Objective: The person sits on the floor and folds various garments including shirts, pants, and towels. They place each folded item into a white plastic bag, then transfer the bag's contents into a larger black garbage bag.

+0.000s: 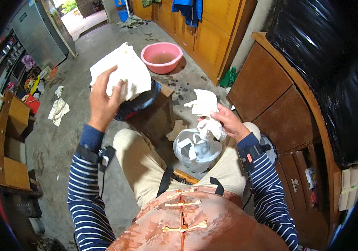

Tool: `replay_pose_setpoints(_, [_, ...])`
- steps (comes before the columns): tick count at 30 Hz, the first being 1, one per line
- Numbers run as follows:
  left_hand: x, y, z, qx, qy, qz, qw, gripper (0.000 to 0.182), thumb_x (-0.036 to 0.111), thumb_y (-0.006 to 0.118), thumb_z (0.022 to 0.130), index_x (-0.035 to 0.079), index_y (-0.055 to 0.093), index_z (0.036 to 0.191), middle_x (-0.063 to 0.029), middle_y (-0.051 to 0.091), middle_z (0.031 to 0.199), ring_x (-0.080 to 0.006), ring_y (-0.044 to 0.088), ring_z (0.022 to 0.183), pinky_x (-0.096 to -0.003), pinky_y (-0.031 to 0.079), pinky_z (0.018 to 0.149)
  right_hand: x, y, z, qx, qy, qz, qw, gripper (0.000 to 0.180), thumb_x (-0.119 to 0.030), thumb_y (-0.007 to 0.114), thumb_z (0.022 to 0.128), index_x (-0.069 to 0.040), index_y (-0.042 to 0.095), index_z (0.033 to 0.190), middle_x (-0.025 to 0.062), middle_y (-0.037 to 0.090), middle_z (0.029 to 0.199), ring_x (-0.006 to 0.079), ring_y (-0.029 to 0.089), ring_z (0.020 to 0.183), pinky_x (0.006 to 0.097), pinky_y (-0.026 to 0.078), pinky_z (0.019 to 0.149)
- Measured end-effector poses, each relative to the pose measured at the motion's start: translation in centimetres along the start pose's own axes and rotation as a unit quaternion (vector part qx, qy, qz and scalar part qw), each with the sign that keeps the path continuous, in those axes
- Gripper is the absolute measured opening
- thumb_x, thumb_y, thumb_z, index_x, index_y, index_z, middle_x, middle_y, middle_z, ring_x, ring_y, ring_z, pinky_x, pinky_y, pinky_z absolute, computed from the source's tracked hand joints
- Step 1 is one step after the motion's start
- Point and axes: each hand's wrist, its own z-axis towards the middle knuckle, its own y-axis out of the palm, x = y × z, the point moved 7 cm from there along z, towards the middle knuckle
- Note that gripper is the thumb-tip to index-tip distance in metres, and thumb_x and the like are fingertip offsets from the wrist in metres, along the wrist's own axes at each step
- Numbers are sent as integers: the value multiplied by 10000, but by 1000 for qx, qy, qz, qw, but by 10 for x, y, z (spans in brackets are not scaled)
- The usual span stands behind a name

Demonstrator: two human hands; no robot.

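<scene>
My left hand [105, 97] touches a stack of folded white cloth [125, 69], thumb and forefinger spread over its near side. Whether the fingers pinch a layer is not clear. The stack lies on a dark blue bundle [139, 102] atop a small wooden stool [166, 91]. In my right hand [229, 120] is a crumpled white cloth [205, 103], part of it hanging down. Just below it, between my knees, stands a pale plastic bag [196, 157] with white and grey pieces inside.
A pink basin [161, 58] of murky water stands beyond the stool on wet concrete. Wooden cabinets [210, 40] run along the right. Loose cloths [59, 111] lie on the floor to the left, near a wooden shelf unit [12, 141]. A beige cloth [176, 130] lies by the bag.
</scene>
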Motion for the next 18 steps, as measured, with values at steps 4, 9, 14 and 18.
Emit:
replay_pose_setpoints(4, [48,52,-52,-161,-136,-220,952,370,204,687,895,38,618,1218,-130,663,1157,-226,634,1083,-341,486,955,-13,39,5,-52,-49,34,997,519,-118,522,992,5,341,1462,187,554,1382,269,542,1287,383,428,1091])
replay_pose_setpoints(9, [84,127,-102,-233,-267,-494,794,568,273,745,881,5,515,1327,-127,625,1204,-233,600,1120,-378,462,1009,-2,62,20,6,-50,78,996,482,-139,510,1011,-1,369,1450,117,537,1380,193,544,1240,334,433,1060])
replay_pose_setpoints(14, [77,147,-105,-217,-309,-543,750,488,239,732,910,-29,558,1279,-103,645,1176,-161,621,1049,-306,498,912,19,74,26,13,-32,75,997,423,-162,510,1024,-13,443,1415,63,580,1291,126,579,1128,290,489,956])
replay_pose_setpoints(18, [74,146,-103,-215,-292,-538,761,296,190,653,969,-11,646,1186,-31,680,1075,-91,603,973,-273,495,861,29,73,25,-15,-24,98,995,370,-147,530,1012,-22,498,1358,72,600,1276,151,583,1151,316,455,1023])
